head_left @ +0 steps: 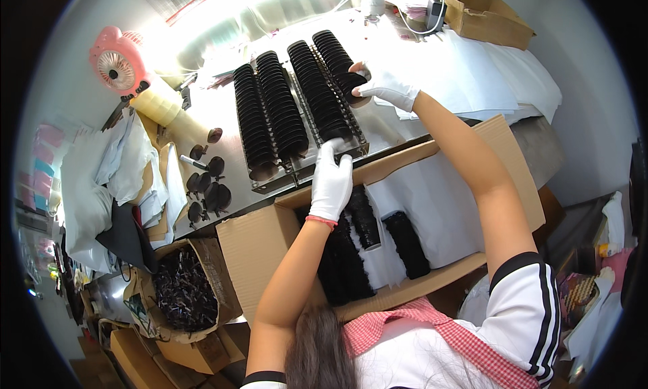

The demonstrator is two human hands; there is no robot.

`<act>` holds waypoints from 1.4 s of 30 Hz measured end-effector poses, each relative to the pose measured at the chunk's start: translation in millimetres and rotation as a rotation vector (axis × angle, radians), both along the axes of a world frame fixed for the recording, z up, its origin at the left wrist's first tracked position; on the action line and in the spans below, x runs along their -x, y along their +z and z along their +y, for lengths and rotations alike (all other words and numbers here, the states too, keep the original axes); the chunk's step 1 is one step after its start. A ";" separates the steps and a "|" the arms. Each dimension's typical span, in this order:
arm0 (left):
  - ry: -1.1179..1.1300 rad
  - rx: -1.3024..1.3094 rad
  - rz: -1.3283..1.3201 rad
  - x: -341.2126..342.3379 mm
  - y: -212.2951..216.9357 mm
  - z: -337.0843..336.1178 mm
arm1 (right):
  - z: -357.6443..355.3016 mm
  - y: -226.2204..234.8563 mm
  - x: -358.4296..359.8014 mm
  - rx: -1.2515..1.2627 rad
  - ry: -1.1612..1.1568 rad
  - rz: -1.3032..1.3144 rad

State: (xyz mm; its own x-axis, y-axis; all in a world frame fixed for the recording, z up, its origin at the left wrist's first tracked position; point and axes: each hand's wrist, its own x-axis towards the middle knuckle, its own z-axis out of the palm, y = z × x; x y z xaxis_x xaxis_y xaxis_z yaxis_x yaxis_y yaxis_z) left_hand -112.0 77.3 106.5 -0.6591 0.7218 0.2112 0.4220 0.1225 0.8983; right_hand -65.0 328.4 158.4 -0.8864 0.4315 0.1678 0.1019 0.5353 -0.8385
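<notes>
A metal rack (364, 148) on the bench carries long rows of dark round lenses (273, 98) standing on edge. My right hand (390, 86), in a white glove, grips a small group of dark lenses (352, 84) between thumb and fingers at the near end of the rightmost row. My left hand (331, 185), also gloved, reaches to the near end of the row beside it. Its thumb is apart from the fingers, whose tips are blurred against the lenses. Below my arms, an open cardboard box (253, 250) contains white paper and several dark packed rolls (407, 245).
Loose round dark lenses (217, 196) lie left of the rack. A pink fan (120, 61) stands at the back left. White paper sheets (466, 71) cover the bench's right side, near a cardboard carton (486, 14). A bag of dark scraps (185, 291) sits at lower left.
</notes>
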 end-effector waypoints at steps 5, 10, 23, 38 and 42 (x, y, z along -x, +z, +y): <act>-0.122 0.103 0.085 10.4 3.6 -2.4 | -5.3 -2.4 7.6 0.021 0.202 -0.028; -0.216 0.195 -0.076 18.5 12.9 -2.5 | -38.4 -32.2 2.6 -0.247 -0.037 0.171; -0.163 0.209 -0.128 13.6 8.6 -0.3 | -49.4 -23.7 -1.7 -0.656 -0.125 0.419; -0.006 -0.572 -1.750 -24.6 53.1 -27.3 | -86.5 20.3 -38.4 -0.002 -0.083 0.108; -0.004 -0.415 -1.298 -31.0 45.7 -23.5 | -2.9 14.1 21.3 -0.804 -0.175 -0.085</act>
State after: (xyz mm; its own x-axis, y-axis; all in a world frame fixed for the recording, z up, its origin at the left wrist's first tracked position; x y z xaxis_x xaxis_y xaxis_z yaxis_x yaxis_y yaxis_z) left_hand -80.9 53.8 152.2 -0.5456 0.7598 -0.3536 -0.7476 -0.2505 0.6151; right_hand -86.3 325.5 172.5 -0.8411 0.3415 0.4194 0.2856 0.9390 -0.1918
